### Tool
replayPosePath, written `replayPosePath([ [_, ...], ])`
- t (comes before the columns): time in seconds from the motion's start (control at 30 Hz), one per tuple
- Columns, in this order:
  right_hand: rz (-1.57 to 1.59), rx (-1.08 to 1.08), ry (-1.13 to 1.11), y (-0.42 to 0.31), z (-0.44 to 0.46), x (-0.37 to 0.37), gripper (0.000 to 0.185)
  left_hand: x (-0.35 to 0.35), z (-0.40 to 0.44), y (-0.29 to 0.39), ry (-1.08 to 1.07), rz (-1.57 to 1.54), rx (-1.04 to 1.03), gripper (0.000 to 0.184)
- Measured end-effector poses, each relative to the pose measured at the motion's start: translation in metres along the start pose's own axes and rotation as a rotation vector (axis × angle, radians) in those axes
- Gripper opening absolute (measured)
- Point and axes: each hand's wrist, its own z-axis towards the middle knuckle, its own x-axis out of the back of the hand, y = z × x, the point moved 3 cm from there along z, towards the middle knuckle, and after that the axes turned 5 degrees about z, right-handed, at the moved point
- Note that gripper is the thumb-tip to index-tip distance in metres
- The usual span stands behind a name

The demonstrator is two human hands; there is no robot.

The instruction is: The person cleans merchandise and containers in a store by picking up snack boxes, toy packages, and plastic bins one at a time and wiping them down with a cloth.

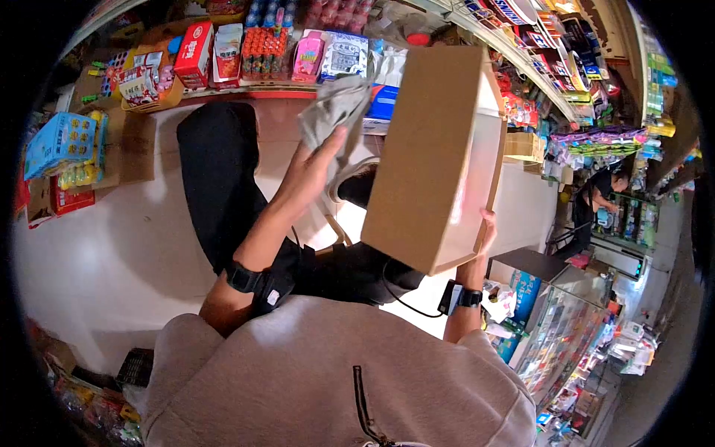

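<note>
My left hand (322,162) grips a crumpled grey cloth (339,112), raised in front of my knees. To the right of the cloth, a brown cardboard box (424,156) is held tilted above my lap. My right hand (485,232) is closed on the box's lower right edge, its fingers partly hidden behind it. The box's right side looks pale and glossy, with a faint reddish patch; what is inside cannot be made out. The cloth and the box appear apart.
A low shelf (290,91) with packaged snacks runs ahead of me. Cartons, including a blue box (61,145), stand on the left. At right are a hanging-goods rack (536,59), a glass display counter (555,335) and another person (596,197) farther off.
</note>
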Motion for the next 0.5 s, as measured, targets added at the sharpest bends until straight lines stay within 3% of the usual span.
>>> replayPosePath([
  [0.1, -0.131, 0.103, 0.043, -0.009, -0.027, -0.049, 0.048, -0.021, 0.022, 0.008, -0.079, 0.173, -0.272, 0.049],
  [0.2, -0.183, -0.044, 0.006, -0.010, -0.024, -0.020, 0.054, -0.028, 0.053, 0.009, -0.064, 0.168, -0.350, 0.043],
  [0.3, -0.254, -0.066, -0.031, -0.006, -0.042, -0.047, 0.055, -0.027, 0.077, 0.021, -0.125, 0.207, -0.270, 0.047],
  [0.4, -0.162, -0.044, 0.054, 0.002, -0.047, -0.064, 0.055, -0.031, 0.077, 0.024, -0.133, 0.272, -0.450, 0.039],
  [0.5, -0.102, 0.024, 0.071, 0.009, -0.042, -0.059, 0.054, -0.034, 0.041, 0.020, -0.166, 0.319, -0.413, 0.037],
])
